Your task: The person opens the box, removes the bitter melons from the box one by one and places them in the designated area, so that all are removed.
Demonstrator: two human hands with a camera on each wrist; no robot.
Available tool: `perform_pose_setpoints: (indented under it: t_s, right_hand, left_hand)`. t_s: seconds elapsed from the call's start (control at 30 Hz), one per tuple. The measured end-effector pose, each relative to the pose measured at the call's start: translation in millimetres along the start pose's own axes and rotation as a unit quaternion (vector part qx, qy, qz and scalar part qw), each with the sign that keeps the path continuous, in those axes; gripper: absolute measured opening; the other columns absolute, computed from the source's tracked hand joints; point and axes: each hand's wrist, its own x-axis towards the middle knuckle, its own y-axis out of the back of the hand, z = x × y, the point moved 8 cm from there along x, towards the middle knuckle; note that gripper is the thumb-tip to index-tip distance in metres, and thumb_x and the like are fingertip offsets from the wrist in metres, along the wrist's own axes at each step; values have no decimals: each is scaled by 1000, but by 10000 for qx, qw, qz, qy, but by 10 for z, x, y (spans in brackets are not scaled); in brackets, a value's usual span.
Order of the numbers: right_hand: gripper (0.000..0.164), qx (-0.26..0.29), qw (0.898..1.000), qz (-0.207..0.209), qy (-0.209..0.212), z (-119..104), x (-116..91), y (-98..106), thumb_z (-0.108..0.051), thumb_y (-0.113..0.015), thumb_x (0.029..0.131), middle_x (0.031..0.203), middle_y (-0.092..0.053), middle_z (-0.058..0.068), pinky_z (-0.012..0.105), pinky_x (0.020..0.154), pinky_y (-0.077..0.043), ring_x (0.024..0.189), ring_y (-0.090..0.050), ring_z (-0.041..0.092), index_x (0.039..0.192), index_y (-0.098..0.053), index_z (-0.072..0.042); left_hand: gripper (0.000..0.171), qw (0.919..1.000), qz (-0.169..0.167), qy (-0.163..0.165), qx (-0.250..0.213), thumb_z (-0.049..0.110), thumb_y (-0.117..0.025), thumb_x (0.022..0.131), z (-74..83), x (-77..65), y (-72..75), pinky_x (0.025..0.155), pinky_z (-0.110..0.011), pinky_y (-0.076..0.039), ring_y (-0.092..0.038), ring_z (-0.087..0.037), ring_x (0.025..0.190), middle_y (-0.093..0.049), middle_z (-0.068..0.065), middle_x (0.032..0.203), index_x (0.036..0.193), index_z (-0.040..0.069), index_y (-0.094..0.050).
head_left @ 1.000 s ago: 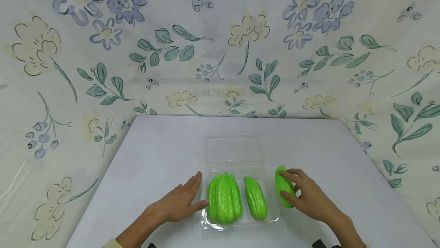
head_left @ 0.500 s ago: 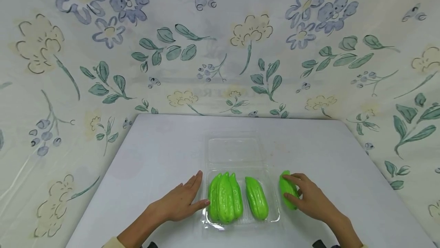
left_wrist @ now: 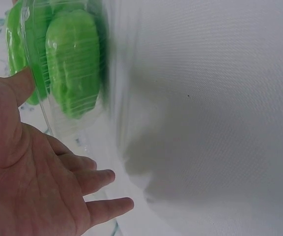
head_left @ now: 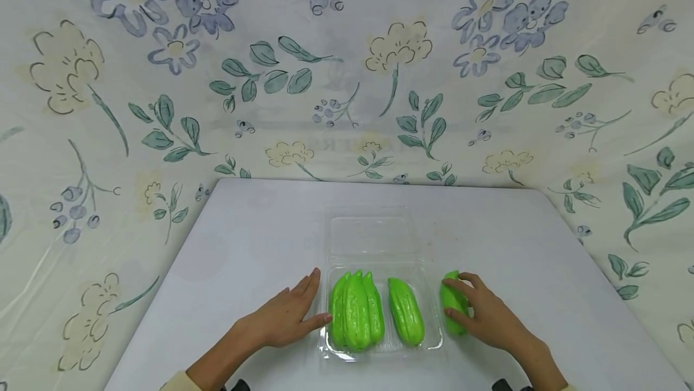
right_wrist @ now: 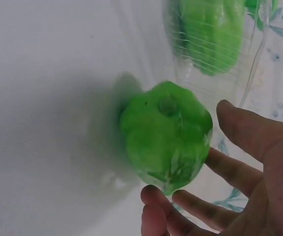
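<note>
A clear plastic clamshell box lies with its lid folded back on the table. Inside it, three long green ridged gourds, like bitter melons, stand close together at the left, and one more bitter melon lies to their right. My left hand is spread flat beside the box, its thumb at the box's left wall, as the left wrist view also shows. Just right of the box, my right hand curls thumb and fingers round another bitter melon, low over or on the table; contact is unclear.
The white table has its far edge against a flower-patterned cloth, which also rises at both sides. The transparent lid lies behind the box's base and is hard to see.
The right hand and its bitter melon have shifted slightly right and nearer, away from the box wall. The left hand keeps its place; the head view has drifted a little.
</note>
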Motion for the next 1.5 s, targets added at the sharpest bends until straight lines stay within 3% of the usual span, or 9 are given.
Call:
perform_pose_setpoints:
  t_s: [0.17, 0.43, 0.67, 0.93, 1.27, 1.5]
  right_hand:
    - [52, -45, 10000, -22, -70, 6, 12, 10, -31, -73, 90, 139, -45, 21, 40, 66, -54, 90, -66, 24, 135, -58, -11]
    - [49, -227, 9995, 190, -67, -69, 18, 103, -27, -74, 89, 137, -48, 19, 39, 64, -54, 91, -65, 26, 133, -59, -11]
    - [47, 21, 9992, 386, 97, -135, 12, 173, -22, -74, 89, 136, -50, 19, 39, 65, -53, 91, -64, 25, 133, -59, -13]
    - [48, -10, 9976, 560, 415, -336, 23, 258, -24, -74, 90, 136, -51, 11, 28, 62, -51, 93, -65, 22, 134, -59, -16]
    - [48, 163, 9976, 355, 573, -601, 54, 220, -34, -70, 93, 139, -49, 6, 34, 71, -54, 97, -65, 21, 137, -56, -20]
    - [51, 193, 9941, 475, 958, -769, 34, 132, -25, -75, 90, 136, -52, 4, 54, 95, -46, 124, -51, 30, 137, -57, -19]
  left_hand:
    - [94, 10000, -10, 9, 6, 63, -39, 99, 3, 1, 4, 107, -60, -31, -26, -37, 143, -24, -25, 156, 152, -10, -15]
    - [94, 10000, -13, 26, -5, 63, -40, 98, 4, -2, 2, 107, -60, -31, -27, -36, 143, -25, -24, 156, 152, -10, -15]
    - [94, 10000, -30, 33, -21, 64, -39, 98, -2, 2, -10, 107, -60, -31, -27, -37, 143, -25, -25, 156, 152, -10, -15]
    - [95, 10000, -47, 29, 4, 65, -39, 98, -2, 3, -15, 107, -60, -31, -27, -37, 143, -24, -24, 156, 153, -9, -15]
    - [94, 10000, -36, 47, 72, 64, -40, 98, 5, 15, 1, 107, -60, -31, -27, -36, 143, -25, -25, 156, 152, -10, -16]
    - [93, 10000, -46, 75, 2, 62, -41, 98, 21, 7, 10, 107, -60, -30, -27, -37, 143, -26, -25, 155, 152, -10, -16]
